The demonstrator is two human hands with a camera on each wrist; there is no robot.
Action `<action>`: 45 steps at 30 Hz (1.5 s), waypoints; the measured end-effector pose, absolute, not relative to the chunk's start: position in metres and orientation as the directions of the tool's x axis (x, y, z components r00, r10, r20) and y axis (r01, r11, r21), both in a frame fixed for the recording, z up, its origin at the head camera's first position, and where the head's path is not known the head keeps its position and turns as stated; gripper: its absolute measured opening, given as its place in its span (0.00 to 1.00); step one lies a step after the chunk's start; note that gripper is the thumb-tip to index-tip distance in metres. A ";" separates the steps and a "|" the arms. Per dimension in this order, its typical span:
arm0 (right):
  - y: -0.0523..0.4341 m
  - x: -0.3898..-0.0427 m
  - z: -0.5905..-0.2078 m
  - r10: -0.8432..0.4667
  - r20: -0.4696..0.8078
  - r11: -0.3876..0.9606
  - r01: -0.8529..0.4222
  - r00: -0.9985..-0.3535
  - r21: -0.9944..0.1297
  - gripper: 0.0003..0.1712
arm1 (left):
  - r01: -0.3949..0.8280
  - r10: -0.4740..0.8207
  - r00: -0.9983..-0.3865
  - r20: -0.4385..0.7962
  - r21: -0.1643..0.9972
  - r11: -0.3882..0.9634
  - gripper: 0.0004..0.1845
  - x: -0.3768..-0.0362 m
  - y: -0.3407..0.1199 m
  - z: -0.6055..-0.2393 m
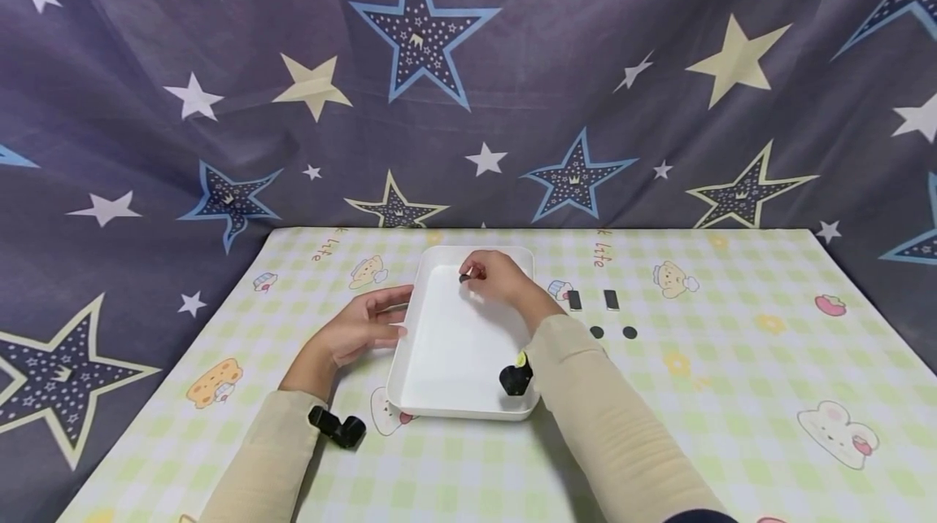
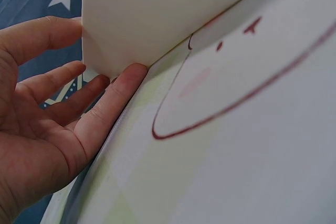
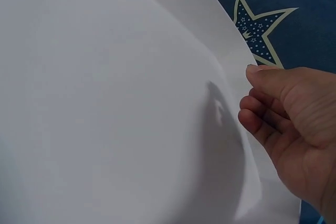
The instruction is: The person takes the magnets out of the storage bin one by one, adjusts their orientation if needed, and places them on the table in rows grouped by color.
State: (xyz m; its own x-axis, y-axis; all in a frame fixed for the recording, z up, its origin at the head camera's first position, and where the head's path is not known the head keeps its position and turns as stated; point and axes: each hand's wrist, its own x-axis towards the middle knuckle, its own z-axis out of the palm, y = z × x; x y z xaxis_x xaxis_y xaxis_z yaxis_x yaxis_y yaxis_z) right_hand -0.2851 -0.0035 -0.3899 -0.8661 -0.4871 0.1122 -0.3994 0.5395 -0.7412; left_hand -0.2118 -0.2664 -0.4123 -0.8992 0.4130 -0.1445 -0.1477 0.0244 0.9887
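Note:
A shallow white tray (image 1: 446, 360) lies on the table, its long sides running away from me. My left hand (image 1: 363, 326) touches the tray's outer left wall with fairly straight fingers. The left wrist view shows those fingertips against the outside of the white wall (image 2: 163, 14). Over the far part of the tray, my right hand (image 1: 503, 279) pinches a small black piece (image 1: 464, 278) between thumb and fingers. Most of that piece is hidden, so its shape cannot be told. In the right wrist view the right hand (image 3: 299, 114) is above the tray's white floor (image 3: 115, 103).
Right of the tray lie two black rectangular pieces, one nearer (image 1: 574, 300) and one farther right (image 1: 611, 300). Two black discs lie closer to me, a left one (image 1: 596, 333) and a right one (image 1: 629, 333). A star-patterned curtain (image 1: 454, 141) hangs behind the checked tablecloth (image 1: 732, 393).

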 end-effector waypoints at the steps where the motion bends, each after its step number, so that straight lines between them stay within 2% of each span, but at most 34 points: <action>1: -0.003 -0.284 -0.389 -0.486 0.113 0.539 -0.399 -0.867 -0.742 0.08 | -0.147 0.413 -0.899 -0.144 0.989 0.026 0.43 -0.212 -0.266 -0.412; 25: 0.019 -0.274 -0.378 -0.461 0.123 0.530 -0.384 -0.879 -0.757 0.08 | -0.142 0.412 -0.900 -0.143 0.989 0.034 0.44 -0.212 -0.266 -0.411; 45: 0.031 -0.258 -0.362 -0.483 0.190 0.462 -0.434 -0.855 -0.773 0.08 | -0.149 0.425 -0.894 -0.142 0.989 0.018 0.43 -0.211 -0.266 -0.411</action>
